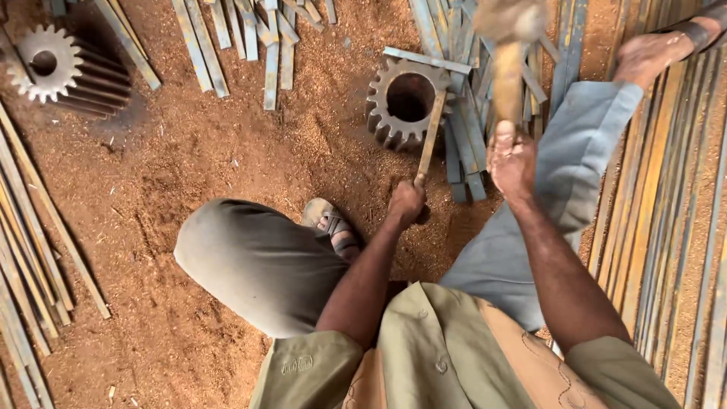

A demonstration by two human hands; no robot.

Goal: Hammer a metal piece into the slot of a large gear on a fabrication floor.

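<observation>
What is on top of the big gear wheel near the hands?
A flat metal strip lies across the gear top edge, and a rod held by the left hand leans on its rim. Its hole looks dark; inside cannot be seen.

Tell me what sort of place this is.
Probably a rough metalworking yard or smithy, with work done on bare ground. A toothed steel gear lies on the reddish dirt floor, cut flat metal strips are scattered around, and the right hand grips a hammer while the left hand holds a rod against the gear.
</observation>
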